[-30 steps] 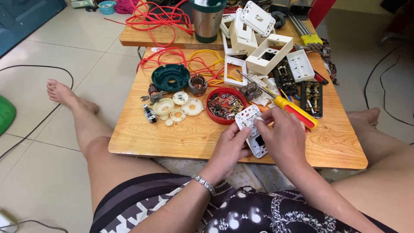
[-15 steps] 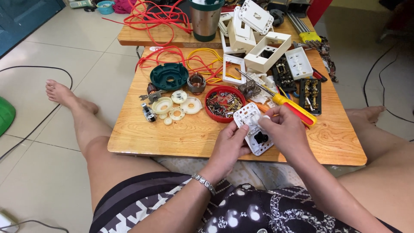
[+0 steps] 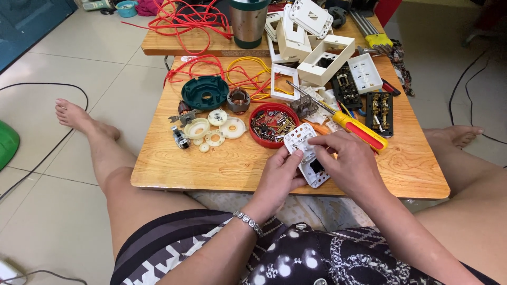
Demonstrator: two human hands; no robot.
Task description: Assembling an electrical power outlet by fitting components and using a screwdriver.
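I see both hands holding a small white plastic switch plate point(image 3: 306, 154) with square holes, just above the near edge of the low wooden table point(image 3: 222, 163). The left hand point(image 3: 280, 177) grips the plate from below, thumb on its left side. The right hand point(image 3: 346, 161) pinches the top of the plate with its fingertips point(image 3: 315, 140).

Just behind the plate sits a round red bowl point(image 3: 273, 125) full of little screws and metal bits. A screwdriver with a yellow and red handle point(image 3: 359, 130) lies beside the right hand. To the left are some flat cream plastic rings point(image 3: 214, 129) and a dark green round cover point(image 3: 205, 92). Red and yellow wires point(image 3: 222, 68) curl farther back, near white plastic boxes point(image 3: 325, 60).
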